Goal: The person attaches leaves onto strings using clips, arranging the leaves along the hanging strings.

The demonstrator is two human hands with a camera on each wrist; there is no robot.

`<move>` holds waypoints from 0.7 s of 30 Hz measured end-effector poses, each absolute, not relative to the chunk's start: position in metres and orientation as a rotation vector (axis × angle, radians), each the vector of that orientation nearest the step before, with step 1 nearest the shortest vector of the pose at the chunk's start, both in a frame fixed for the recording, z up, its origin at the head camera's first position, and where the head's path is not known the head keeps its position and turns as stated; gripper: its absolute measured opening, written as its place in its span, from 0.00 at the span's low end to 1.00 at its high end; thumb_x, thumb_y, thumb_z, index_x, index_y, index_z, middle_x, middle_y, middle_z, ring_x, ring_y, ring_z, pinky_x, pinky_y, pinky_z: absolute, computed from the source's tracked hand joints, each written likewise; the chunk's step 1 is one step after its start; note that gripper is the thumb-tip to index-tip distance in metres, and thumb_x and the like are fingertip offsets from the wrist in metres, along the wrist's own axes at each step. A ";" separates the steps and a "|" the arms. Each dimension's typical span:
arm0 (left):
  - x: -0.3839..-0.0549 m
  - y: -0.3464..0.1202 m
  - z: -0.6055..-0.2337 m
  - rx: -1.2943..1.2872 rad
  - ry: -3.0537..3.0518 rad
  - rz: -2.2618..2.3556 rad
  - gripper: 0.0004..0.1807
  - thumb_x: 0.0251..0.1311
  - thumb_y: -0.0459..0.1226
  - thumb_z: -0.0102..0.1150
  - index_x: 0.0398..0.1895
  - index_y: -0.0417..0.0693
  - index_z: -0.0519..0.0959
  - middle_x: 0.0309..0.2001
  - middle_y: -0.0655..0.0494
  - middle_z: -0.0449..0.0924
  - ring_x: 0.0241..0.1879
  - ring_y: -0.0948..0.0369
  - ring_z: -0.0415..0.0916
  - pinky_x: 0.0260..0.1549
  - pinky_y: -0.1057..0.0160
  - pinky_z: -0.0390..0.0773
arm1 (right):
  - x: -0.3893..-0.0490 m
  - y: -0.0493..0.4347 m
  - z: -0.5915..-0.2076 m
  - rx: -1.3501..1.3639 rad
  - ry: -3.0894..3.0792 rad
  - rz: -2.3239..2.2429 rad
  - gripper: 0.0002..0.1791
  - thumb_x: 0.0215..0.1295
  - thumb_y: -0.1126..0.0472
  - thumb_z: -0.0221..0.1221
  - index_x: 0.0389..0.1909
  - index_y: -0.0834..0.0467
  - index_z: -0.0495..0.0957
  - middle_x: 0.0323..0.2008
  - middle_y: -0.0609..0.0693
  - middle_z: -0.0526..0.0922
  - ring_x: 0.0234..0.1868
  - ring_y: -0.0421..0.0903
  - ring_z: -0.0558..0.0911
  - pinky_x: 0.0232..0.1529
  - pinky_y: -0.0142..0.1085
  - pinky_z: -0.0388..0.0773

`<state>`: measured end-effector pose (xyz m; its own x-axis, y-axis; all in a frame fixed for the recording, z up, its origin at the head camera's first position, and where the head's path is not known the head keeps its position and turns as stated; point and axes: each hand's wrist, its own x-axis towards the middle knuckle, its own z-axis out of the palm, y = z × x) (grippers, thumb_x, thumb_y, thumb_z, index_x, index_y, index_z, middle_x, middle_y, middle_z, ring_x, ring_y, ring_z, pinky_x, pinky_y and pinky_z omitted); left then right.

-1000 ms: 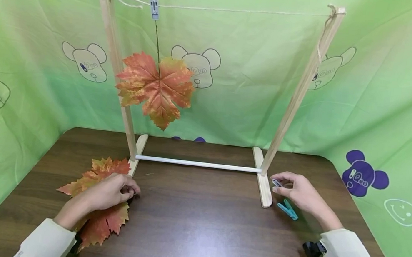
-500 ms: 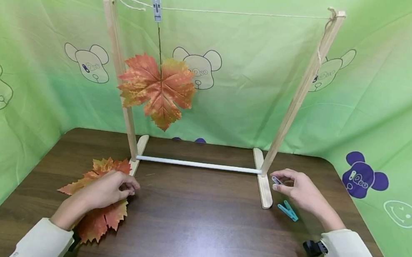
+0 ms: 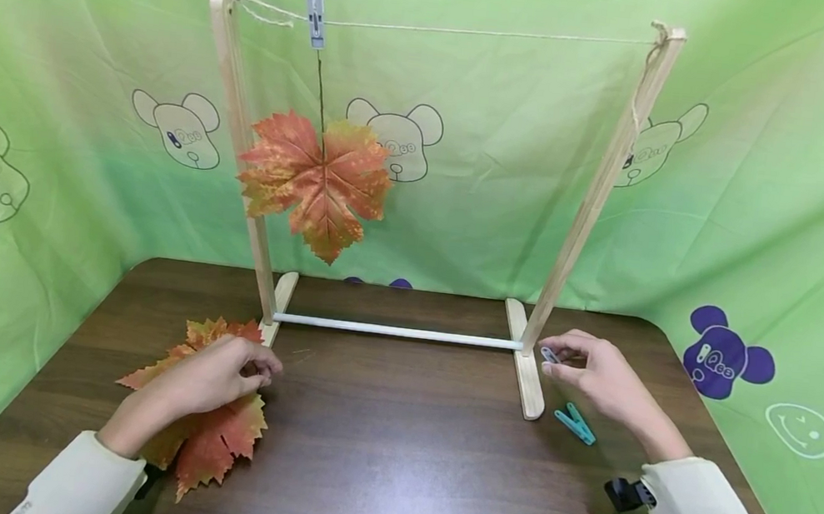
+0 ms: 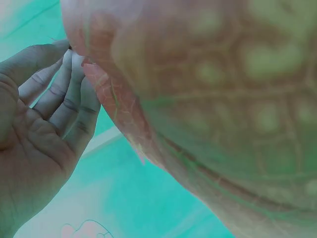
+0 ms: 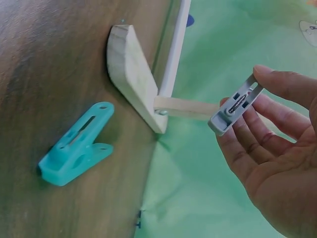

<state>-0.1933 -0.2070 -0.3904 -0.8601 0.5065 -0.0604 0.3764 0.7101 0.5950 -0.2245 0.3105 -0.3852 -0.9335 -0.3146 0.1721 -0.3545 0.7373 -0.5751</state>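
My left hand [image 3: 211, 378] pinches an orange-red artificial maple leaf [image 3: 223, 438] at the table's left; the hand covers its middle. In the left wrist view that leaf [image 4: 223, 109] looms large and blurred beside thumb and fingertips that meet near its edge. Between thumb and fingers of my right hand [image 3: 606, 382] is a grey clothespin [image 5: 237, 106], held beside the stand's right foot. A teal clothespin [image 3: 575, 423] lies on the table just below that hand. Another maple leaf [image 3: 321, 185] hangs by its stem from a grey clothespin [image 3: 314, 12] on the string.
A wooden stand has a left post [image 3: 235, 104], a right post [image 3: 600, 193] and a white crossbar [image 3: 396, 332] low between them. A string [image 3: 481, 32] spans the tops. Green printed cloth [image 3: 462, 212] surrounds the brown table [image 3: 392, 448].
The leaf under my left hand has swung slightly, its lower part shifting. My right hand has risen a little with the grey clothespin. The head view has tipped slightly.
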 end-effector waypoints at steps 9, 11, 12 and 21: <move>-0.201 -0.196 -0.382 0.801 2.769 0.814 0.08 0.67 0.26 0.63 0.45 0.37 0.88 0.36 0.53 0.90 0.34 0.70 0.80 0.35 0.67 0.81 | -0.226 0.304 -0.372 0.552 -2.793 0.969 0.17 0.65 0.65 0.70 0.53 0.65 0.85 0.41 0.52 0.87 0.39 0.28 0.79 0.44 0.26 0.80; -0.202 -0.192 -0.379 0.809 2.781 0.816 0.08 0.67 0.26 0.64 0.45 0.38 0.88 0.35 0.54 0.89 0.34 0.69 0.81 0.35 0.67 0.81 | -0.226 0.302 -0.370 0.558 -2.787 0.972 0.17 0.65 0.65 0.70 0.54 0.65 0.85 0.42 0.53 0.87 0.40 0.27 0.78 0.44 0.25 0.80; -0.202 -0.191 -0.378 0.813 2.790 0.817 0.08 0.67 0.26 0.64 0.45 0.38 0.88 0.35 0.54 0.89 0.34 0.69 0.81 0.35 0.66 0.82 | -0.226 0.300 -0.369 0.564 -2.780 0.976 0.17 0.65 0.66 0.70 0.54 0.65 0.85 0.42 0.53 0.87 0.40 0.27 0.79 0.44 0.26 0.80; -0.204 -0.178 -0.369 0.749 2.812 0.846 0.09 0.69 0.28 0.62 0.47 0.41 0.88 0.37 0.54 0.89 0.36 0.67 0.81 0.36 0.66 0.81 | -0.227 0.285 -0.353 0.590 -2.763 1.002 0.19 0.67 0.63 0.70 0.57 0.62 0.85 0.49 0.56 0.88 0.43 0.26 0.81 0.47 0.25 0.80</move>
<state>-0.2042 -0.1776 -0.3687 -0.8721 0.4881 0.0350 0.4265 0.7230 0.5435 -0.2266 0.2845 -0.3527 -0.9126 -0.3132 0.2629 -0.4089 0.7005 -0.5849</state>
